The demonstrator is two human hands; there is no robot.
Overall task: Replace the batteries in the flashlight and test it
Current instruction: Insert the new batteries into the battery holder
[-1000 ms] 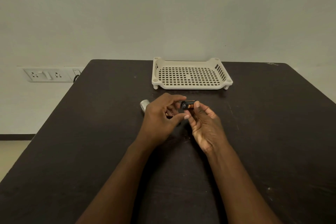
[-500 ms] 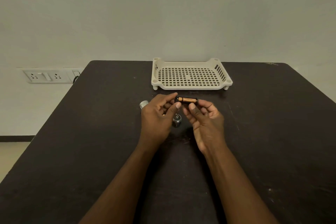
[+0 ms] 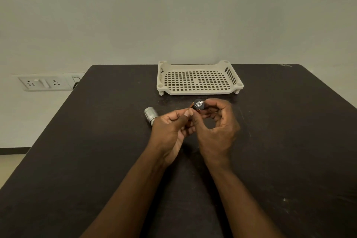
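Stretching out under a plain pale wall: dark matte tabletop (image 3: 96, 160), with a wall socket plate (image 3: 43, 83) showing off its left edge. Lying on its side left of the hands, a silver flashlight part (image 3: 150, 114), likely the head or body, its near end hidden behind the left hand (image 3: 170, 131). Pinching with thumb and forefinger, fingers curled, at the left edge of a small battery holder (image 3: 198, 106). Pointing toward the camera, the holder's round end with a metal contact, an orange cell just showing along its side. Gripping the same holder from the right and behind, the right hand (image 3: 216, 131), fingers curled round it above the table. Sitting beyond, near the far edge, a cream perforated tray (image 3: 199, 92). Judging by looks: light, stiff, smooth-sided and prone to slipping; probably best pinching the plastic sides, keeping off the contact and the cells. Risking loose cells popping out if squeezed unevenly.
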